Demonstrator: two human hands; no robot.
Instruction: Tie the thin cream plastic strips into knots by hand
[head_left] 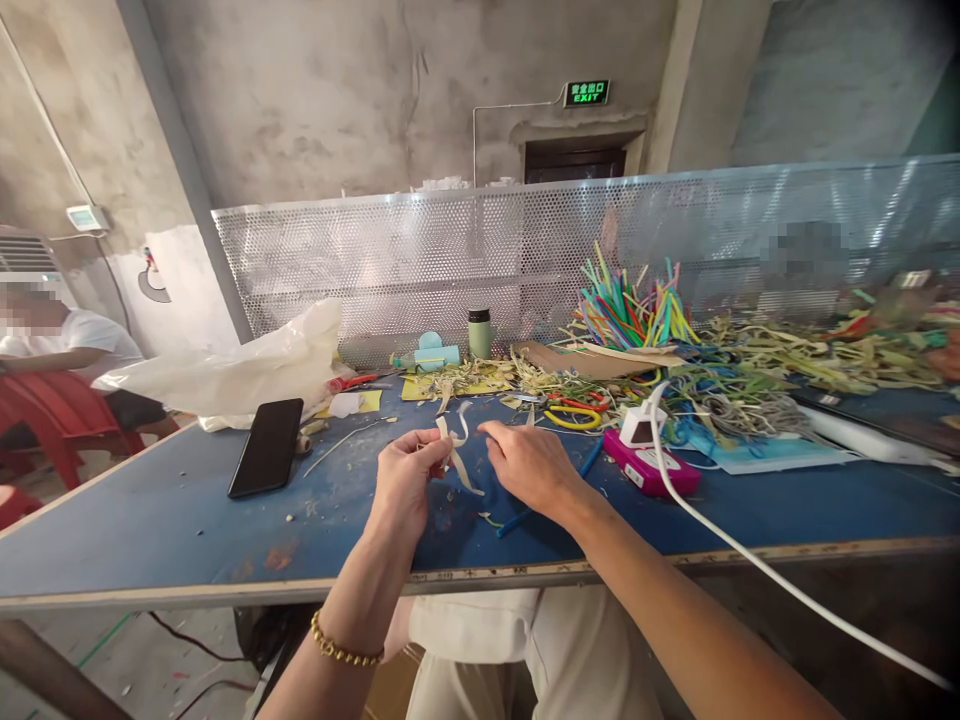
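My left hand (405, 475) pinches a thin, pale, ribbon-like strip (466, 472) between thumb and fingers, and its ends curl out past the fingertips. Just right of the strip is my right hand (532, 465), with its fingers curled and the index fingertip pointing at the strip, a small gap apart. Whatever the right fingers hold, if anything, is hidden. Under the right hand a slim blue rod (517, 520) lies on the blue tabletop (330, 545). A beaded bracelet circles my left wrist.
A black phone (266, 448) and a plastic bag (232, 370) lie left. Behind are a green bottle (479, 335), scraps, yellow-handled scissors (574, 417) and coloured straws (630, 310). A magenta power strip (651, 468) trails a white cable (780, 580) rightward. Another person (105, 345) sits left.
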